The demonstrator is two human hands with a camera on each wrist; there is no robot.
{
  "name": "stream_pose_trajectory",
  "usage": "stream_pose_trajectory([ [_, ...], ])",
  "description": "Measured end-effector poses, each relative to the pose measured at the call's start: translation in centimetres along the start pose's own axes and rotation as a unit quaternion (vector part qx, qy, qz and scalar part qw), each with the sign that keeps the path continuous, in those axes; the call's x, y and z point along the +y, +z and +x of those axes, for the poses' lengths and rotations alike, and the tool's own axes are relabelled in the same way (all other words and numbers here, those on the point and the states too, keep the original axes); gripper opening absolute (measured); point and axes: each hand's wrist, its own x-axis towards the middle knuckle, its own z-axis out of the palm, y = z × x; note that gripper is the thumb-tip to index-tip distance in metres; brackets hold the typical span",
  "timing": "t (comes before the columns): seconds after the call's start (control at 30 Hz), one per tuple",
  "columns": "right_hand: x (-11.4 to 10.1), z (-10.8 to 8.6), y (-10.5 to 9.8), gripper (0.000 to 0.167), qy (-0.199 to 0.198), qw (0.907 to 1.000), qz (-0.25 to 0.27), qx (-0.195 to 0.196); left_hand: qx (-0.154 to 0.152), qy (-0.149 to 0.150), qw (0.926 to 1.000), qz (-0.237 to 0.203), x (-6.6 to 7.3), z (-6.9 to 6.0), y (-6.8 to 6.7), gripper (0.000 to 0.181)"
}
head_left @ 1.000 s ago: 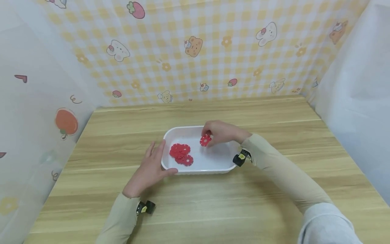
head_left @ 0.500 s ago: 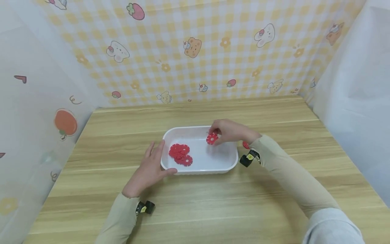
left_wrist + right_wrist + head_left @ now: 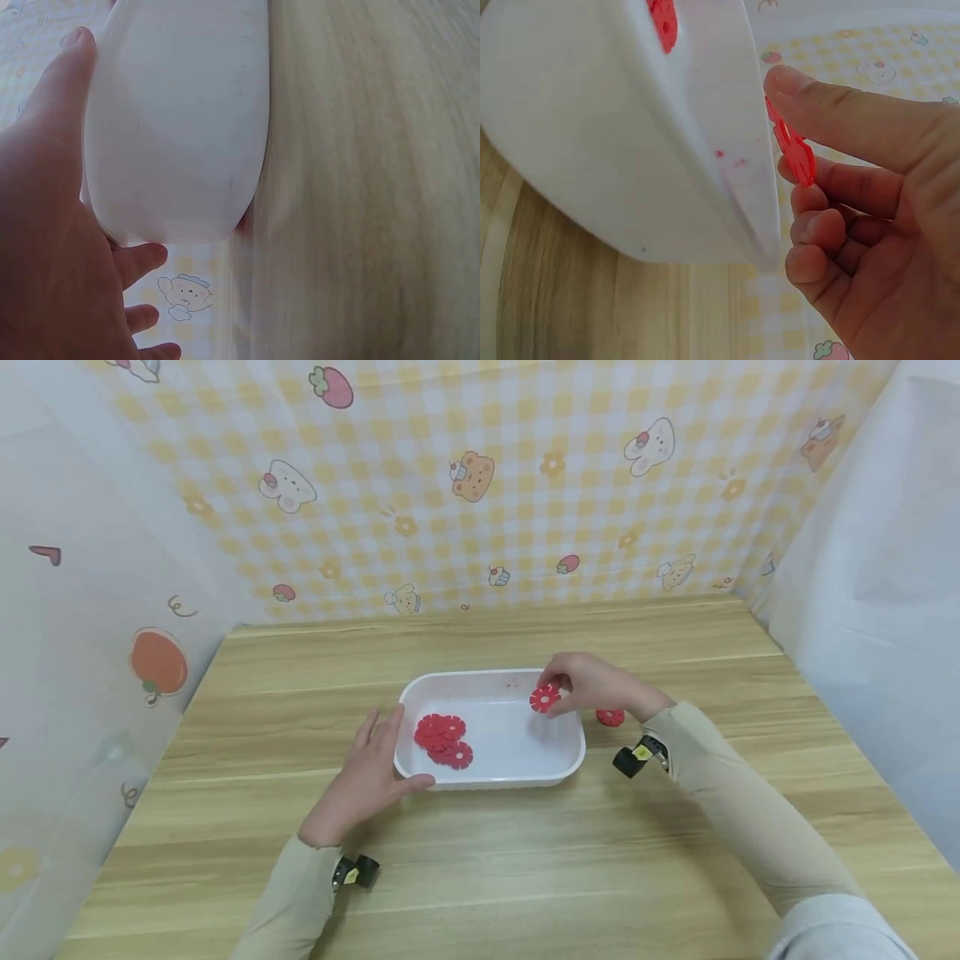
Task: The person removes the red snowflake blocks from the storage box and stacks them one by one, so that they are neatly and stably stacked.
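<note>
In the head view my right hand pinches a red notched plastic disc, a snowflake-shaped building piece, over the right end of a white tray. The right wrist view shows the disc edge-on between thumb and forefinger, the other fingers curled beneath. My left hand rests against the tray's left end, thumb along the front rim, fingers stretched and spread. Several red discs lie overlapping in the tray's left part. From the left wrist, the tray's outer wall hides what lies inside.
Another red disc lies on the wood-grain table just right of the tray, beneath my right wrist. A yellow checked cloth hangs behind the table, with white sheets at both sides.
My right hand has moved right with the pinched disc, from above the tray's middle to its right end. The disc on the table has come into sight. My left hand stays put.
</note>
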Motion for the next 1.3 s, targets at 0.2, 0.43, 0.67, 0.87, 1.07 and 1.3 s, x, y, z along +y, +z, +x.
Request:
stream_pose_trajectory([
  [0.2,0.8,-1.0,-0.4,0.04,-0.003,0.9997,0.009,0.022,-0.001,0.0,1.0,0.0,0.0,0.0,-0.1,0.113],
  [0.43,2.2,-2.3,-0.9,0.042,0.022,0.9989,0.013,0.04,0.002,0.006,1.0,0.002,0.0,0.1,0.0,0.112],
  [0.67,3.8,-3.6,-0.8,0.04,0.023,0.9974,0.022,0.065,0.001,-0.002,1.0,-0.004,0.1,0.0,-0.1,0.111],
  [0.87,5.2,-4.9,-0.2,0.04,0.028,0.9961,0.029,0.078,-0.002,-0.005,0.9999,-0.009,0.2,0.0,-0.1,0.112],
  [1.07,6.8,-5.8,0.4,0.039,0.039,0.9951,0.041,0.081,0.0,0.002,1.0,-0.006,0.0,0.1,0.0,0.113],
  [1.3,8.1,-6.5,1.1,0.038,0.044,0.9946,0.048,0.08,-0.005,-0.003,0.9999,-0.008,0.0,0.1,0.0,0.112],
])
